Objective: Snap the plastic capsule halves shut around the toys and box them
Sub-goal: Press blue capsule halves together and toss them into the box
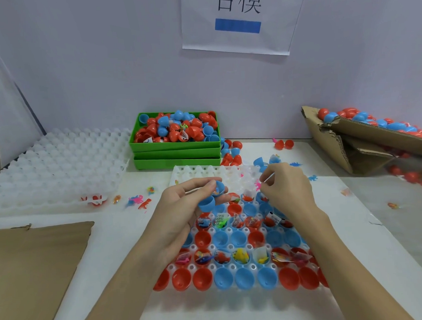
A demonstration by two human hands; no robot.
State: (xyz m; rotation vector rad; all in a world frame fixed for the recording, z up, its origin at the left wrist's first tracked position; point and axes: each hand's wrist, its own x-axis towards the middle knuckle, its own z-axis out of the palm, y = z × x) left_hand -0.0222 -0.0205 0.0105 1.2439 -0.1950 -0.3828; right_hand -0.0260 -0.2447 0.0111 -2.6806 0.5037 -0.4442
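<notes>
My left hand (182,202) holds two blue capsule halves (210,196) above the white moulded tray (201,172); one half faces up with a small toy inside. My right hand (285,188) hovers over the tray's far right with thumb and forefinger pinched on something small and pale that I cannot make out. The tray holds rows of red and blue capsule halves (244,278), several of them with small wrapped toys (242,255). The cardboard box (335,140) at the far right holds several closed red and blue capsules (363,119).
Stacked green bins (175,147) full of loose capsule halves stand behind the tray. Empty white trays (55,164) lie at the left, flat cardboard (33,264) at the near left. Loose toys (139,200) and capsule halves (283,144) are scattered on the white table.
</notes>
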